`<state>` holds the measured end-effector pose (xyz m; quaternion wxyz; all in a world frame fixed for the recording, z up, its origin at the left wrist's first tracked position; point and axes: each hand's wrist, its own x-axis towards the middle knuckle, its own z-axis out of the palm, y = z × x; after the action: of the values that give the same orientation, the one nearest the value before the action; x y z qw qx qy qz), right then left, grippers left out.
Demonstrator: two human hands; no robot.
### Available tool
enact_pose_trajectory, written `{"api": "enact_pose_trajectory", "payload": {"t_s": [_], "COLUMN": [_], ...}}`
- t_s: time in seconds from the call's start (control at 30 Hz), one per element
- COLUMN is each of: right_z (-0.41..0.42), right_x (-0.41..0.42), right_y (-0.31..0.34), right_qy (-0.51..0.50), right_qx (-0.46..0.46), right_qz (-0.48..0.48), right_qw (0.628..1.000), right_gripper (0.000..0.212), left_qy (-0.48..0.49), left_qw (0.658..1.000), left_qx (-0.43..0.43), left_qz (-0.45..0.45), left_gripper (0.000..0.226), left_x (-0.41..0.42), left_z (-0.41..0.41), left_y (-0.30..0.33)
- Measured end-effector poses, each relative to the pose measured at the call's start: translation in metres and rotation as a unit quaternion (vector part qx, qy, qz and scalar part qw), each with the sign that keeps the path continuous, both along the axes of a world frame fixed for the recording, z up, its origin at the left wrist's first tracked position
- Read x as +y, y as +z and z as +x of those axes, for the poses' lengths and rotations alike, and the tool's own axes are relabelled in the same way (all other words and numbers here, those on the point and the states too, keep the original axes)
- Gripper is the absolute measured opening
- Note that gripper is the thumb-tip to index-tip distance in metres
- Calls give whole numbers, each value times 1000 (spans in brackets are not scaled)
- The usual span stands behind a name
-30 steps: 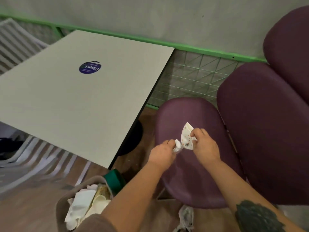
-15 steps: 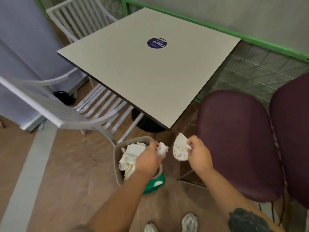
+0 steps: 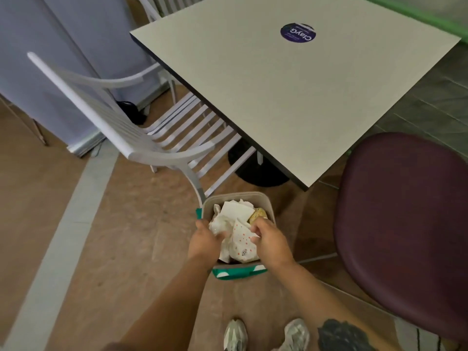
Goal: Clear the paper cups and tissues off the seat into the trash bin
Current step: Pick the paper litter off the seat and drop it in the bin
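— Where are the hands?

— Both are over the trash bin [image 3: 268, 206] on the floor by the table [image 3: 291, 97]. The left hand [image 3: 203, 240] has its fingers curled into a white tissue [image 3: 218, 226] at the bin's left side. The right hand [image 3: 269, 243] pinches the dotted paper cup [image 3: 241, 245], flattened and lying on top of the rubbish.

— And the bin itself?

— Full of crumpled white paper, with a green base [image 3: 238, 271] showing beneath. It stands between the white slatted chair [image 3: 141, 145] and the purple seat [image 3: 405, 224].

— Anything on the seat?

— Only its bare purple cushion shows.
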<state>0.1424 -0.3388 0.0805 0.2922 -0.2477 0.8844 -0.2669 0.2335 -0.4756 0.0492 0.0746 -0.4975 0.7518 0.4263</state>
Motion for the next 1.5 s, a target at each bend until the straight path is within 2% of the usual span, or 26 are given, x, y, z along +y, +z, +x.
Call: {"api": "enact_pose_trajectory", "payload": {"t_s": [0.07, 0.13, 0.2, 0.27, 0.33, 0.43, 0.57, 0.63, 0.9, 1.07, 1.27, 1.5], "right_z": [1, 0, -1, -3, -3, -1, 10, 13, 17, 22, 23, 21], "right_x": [-2, -3, -4, -6, -7, -8, -9, -11, -19, -14, 0, 13], "right_y": [-8, -17, -23, -25, -26, -26, -27, -29, -31, -30, -29, -15], "right_qy": [27, 70, 105, 125, 141, 152, 181, 198, 195, 213, 208, 183], "right_qx": [2, 47, 95, 103, 108, 125, 170, 178, 164, 166, 128, 120], "right_qz": [17, 62, 106, 133, 151, 152, 120, 132, 208, 242, 214, 178], "right_qw": [999, 995, 984, 978, 972, 969, 961, 955, 944, 932, 946, 959], "right_gripper": [28, 22, 24, 30, 39, 50, 46, 43, 53, 51, 52, 48], "left_qy": [10, -20, -96, -164, -182, -141, -153, -164, -197, -211, -228, -218], "left_qw": [1000, 998, 987, 962, 950, 966, 967, 965, 959, 955, 948, 952], "left_qx": [-18, -53, -112, -160, -178, -164, -150, -158, -165, -157, -159, -120], "left_qz": [21, 8, -60, -147, -184, -139, -138, -132, -117, -136, -155, -178], "left_gripper": [40, 37, 35, 39, 46, 58, 37, 35, 54, 52, 67, 86], "left_x": [1, 3, 5, 8, 10, 8, 4, 3, 3, 5, 12, 23], "left_z": [-1, -5, -9, -11, -13, -16, -16, -16, -14, -15, -14, -15], "left_y": [-10, -19, -24, -27, -30, -30, -30, -32, -26, -15, -7, 7]}}
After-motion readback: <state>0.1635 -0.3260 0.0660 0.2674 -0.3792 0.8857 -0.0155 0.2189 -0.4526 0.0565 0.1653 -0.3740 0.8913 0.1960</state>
